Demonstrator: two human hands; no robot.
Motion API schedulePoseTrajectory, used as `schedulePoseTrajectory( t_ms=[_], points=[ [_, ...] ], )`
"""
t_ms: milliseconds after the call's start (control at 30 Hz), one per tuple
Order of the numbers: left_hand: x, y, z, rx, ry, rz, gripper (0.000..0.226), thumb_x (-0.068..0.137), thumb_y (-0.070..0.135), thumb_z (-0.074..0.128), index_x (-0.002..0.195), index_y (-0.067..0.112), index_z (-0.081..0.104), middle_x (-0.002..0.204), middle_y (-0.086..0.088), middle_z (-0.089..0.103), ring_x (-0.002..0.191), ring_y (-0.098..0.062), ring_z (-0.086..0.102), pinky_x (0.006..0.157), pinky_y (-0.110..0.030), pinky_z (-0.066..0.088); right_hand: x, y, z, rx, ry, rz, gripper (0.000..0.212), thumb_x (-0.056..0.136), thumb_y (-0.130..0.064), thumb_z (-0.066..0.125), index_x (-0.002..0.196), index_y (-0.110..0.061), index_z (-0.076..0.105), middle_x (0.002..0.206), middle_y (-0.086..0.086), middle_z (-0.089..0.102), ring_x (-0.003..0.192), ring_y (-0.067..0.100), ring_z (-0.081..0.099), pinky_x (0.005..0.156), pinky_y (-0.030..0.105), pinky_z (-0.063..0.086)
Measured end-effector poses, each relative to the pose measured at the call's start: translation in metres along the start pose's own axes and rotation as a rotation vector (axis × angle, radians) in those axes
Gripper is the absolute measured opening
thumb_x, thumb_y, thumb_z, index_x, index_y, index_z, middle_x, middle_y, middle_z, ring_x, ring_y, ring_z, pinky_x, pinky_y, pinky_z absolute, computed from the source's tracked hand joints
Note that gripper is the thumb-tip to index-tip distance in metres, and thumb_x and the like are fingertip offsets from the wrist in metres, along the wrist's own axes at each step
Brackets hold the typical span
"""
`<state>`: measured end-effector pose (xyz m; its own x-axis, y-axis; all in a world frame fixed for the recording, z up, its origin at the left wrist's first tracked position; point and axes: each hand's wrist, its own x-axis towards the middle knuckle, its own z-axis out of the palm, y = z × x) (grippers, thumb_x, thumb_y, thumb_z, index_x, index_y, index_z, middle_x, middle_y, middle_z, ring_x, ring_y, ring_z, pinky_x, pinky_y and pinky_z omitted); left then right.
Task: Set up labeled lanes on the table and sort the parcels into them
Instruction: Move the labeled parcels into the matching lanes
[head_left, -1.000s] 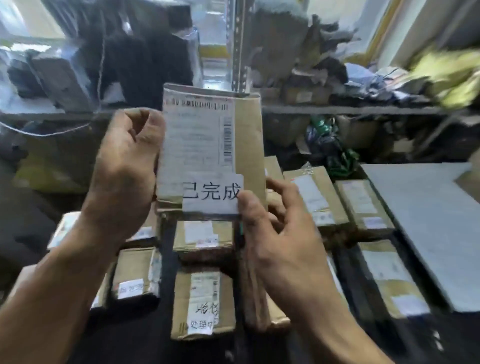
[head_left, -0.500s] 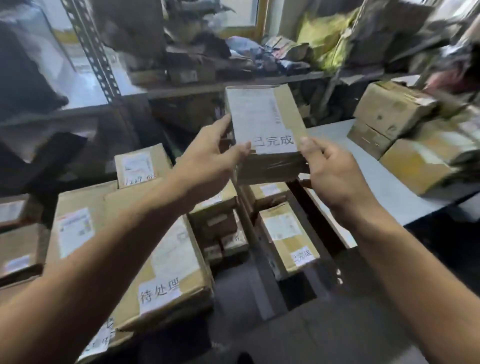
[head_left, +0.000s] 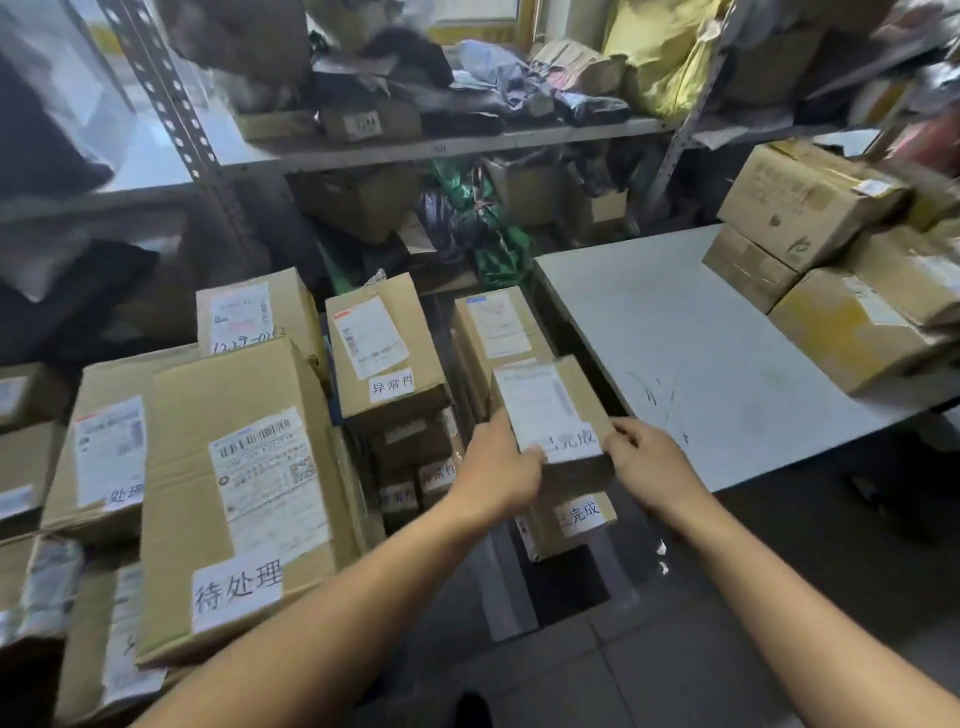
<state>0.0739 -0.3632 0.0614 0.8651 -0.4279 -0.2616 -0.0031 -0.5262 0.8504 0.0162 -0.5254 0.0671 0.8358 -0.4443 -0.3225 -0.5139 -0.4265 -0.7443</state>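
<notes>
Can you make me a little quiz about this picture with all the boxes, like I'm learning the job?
1. Pick one: what do the left hand and the right hand hold together? A scissors; B a small parcel; C a tape roll.
2. True or false: the grey table has nothing on it.
3. Fill in: a second parcel with the same 已完成 sticker lies right ___ the held one.
Key: 1 B. 2 False: stacked boxes sit at its far end. 3 below.
</notes>
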Motion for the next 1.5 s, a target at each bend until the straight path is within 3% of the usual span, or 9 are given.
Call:
schedulePoseTrajectory(
  t_ms=[300,400,500,633,833,1000,1167,1333,1500],
  points=[
    [0.008,-0.016,0.034,-0.061,-0.048,-0.025,0.050,0.092,0.025,0.060,0.139,0.028,0.043,0.139,0.009,0.052,0.129,-0.010,0.047,0.096,-0.022,0.039,0.023,0.034,0.009,-0.118,-0.040,0.058,0.029,0.103,-0.035,0.046,0.129,-0.026,0.054,0.106,-0.013,0.059,0.071,-0.010,0.045,0.049,0.007,0.033],
    [0.010,-0.018,0.032,-0.079,-0.082,-0.058,0.050,0.092,0.021,0.060,0.138,0.026,0.043,0.138,0.010,0.053,0.127,-0.009,0.049,0.095,-0.022,0.040,0.025,0.038,0.010,-0.111,-0.049,0.058,0.037,0.102,-0.036,0.045,0.135,-0.022,0.053,0.113,-0.010,0.062,0.082,-0.005,0.052,0.060,0.008,0.035],
    [0.008,-0.019,0.023,-0.101,-0.112,-0.095,0.052,0.091,0.016,0.058,0.139,0.025,0.041,0.139,0.011,0.053,0.129,-0.010,0.048,0.104,-0.028,0.040,0.026,0.038,0.009,-0.134,-0.046,0.067,0.048,0.101,-0.033,0.045,0.147,-0.019,0.042,0.141,0.000,0.055,0.122,0.016,0.055,0.090,0.021,0.042],
    [-0.004,-0.010,0.000,-0.151,-0.121,-0.105,0.058,0.093,0.017,0.056,0.145,0.025,0.033,0.132,0.017,0.046,0.123,-0.002,0.044,0.102,-0.022,0.034,0.019,0.023,0.011,-0.115,-0.023,0.020,0.049,0.103,-0.028,0.043,0.149,-0.015,0.037,0.142,0.003,0.053,0.108,0.008,0.050,0.072,0.013,0.040],
    [-0.042,0.038,-0.078,-0.297,-0.036,0.020,0.040,0.098,0.019,0.053,0.136,0.027,0.042,0.114,0.022,0.051,0.119,-0.007,0.054,0.096,-0.025,0.045,-0.005,-0.058,0.018,0.000,0.220,-0.209,0.044,0.102,-0.029,0.046,0.144,-0.016,0.045,0.140,0.002,0.055,0.122,0.015,0.053,0.090,0.024,0.039],
    [-0.085,0.043,-0.204,-0.407,0.250,0.215,0.056,0.098,0.021,0.054,0.149,0.020,0.032,0.142,0.005,0.047,0.127,-0.009,0.049,0.107,-0.034,0.043,-0.051,-0.194,0.050,0.226,0.185,-0.608,0.037,0.101,-0.032,0.047,0.135,-0.021,0.053,0.122,-0.008,0.062,0.111,0.005,0.059,0.099,0.028,0.049],
    [-0.143,-0.017,-0.346,-0.371,0.694,0.297,0.047,0.093,0.024,0.054,0.140,0.019,0.048,0.129,0.008,0.059,0.119,-0.003,0.055,0.098,-0.027,0.046,-0.099,-0.316,0.133,0.322,-0.096,-0.831,0.049,0.093,-0.041,0.045,0.135,-0.018,0.054,0.125,-0.001,0.065,0.114,0.012,0.063,0.101,0.041,0.050],
    [-0.204,-0.113,-0.459,-0.398,1.121,0.230,0.025,0.094,0.014,0.048,0.111,0.025,0.063,0.101,0.013,0.066,0.094,0.002,0.060,0.079,-0.019,0.043,-0.133,-0.399,0.259,0.244,-0.334,-0.875,0.054,0.090,-0.048,0.043,0.135,-0.020,0.053,0.123,-0.001,0.065,0.110,0.016,0.064,0.098,0.042,0.050],
    [-0.246,-0.226,-0.515,-0.407,1.238,-0.001,0.025,0.097,0.008,0.048,0.116,0.015,0.062,0.100,0.005,0.065,0.093,-0.006,0.059,0.081,-0.020,0.043,-0.137,-0.420,0.391,0.040,-0.480,-0.775,0.058,0.089,-0.053,0.044,0.135,-0.020,0.053,0.126,0.003,0.064,0.114,0.021,0.063,0.100,0.045,0.049]
  ],
)
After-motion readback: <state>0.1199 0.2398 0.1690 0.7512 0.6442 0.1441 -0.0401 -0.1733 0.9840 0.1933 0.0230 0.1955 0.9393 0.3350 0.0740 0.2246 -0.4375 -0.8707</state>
